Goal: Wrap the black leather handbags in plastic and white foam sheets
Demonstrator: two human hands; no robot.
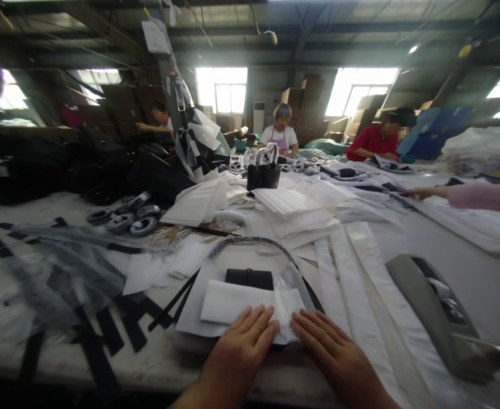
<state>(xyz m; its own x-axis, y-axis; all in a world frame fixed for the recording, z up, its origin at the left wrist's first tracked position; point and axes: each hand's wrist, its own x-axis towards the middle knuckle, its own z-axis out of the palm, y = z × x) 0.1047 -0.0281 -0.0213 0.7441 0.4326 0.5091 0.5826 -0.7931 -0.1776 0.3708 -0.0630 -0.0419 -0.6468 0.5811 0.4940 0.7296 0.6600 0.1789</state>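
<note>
Both the left hand (247, 338) and the right hand (330, 341) lie palm down, fingers straight and almost together, with no grip on anything. The left fingertips rest on a folded white sheet (226, 303); the right ones touch its right end, where crinkled clear film (284, 291) lies. That sheet sits on a larger pale sheet (189, 309) at the near edge of the table, directly in front of the person, overlapping a black piece (250, 278). A wrapped strap (250, 241) arches behind; what lies beneath seems to be a bag, though the covering hides most of it. Dark straps in plastic (47, 278) spread to the left, long white strips (371, 284) to the right, and beyond them stands a grey dispenser-like tool (422, 326).
</note>
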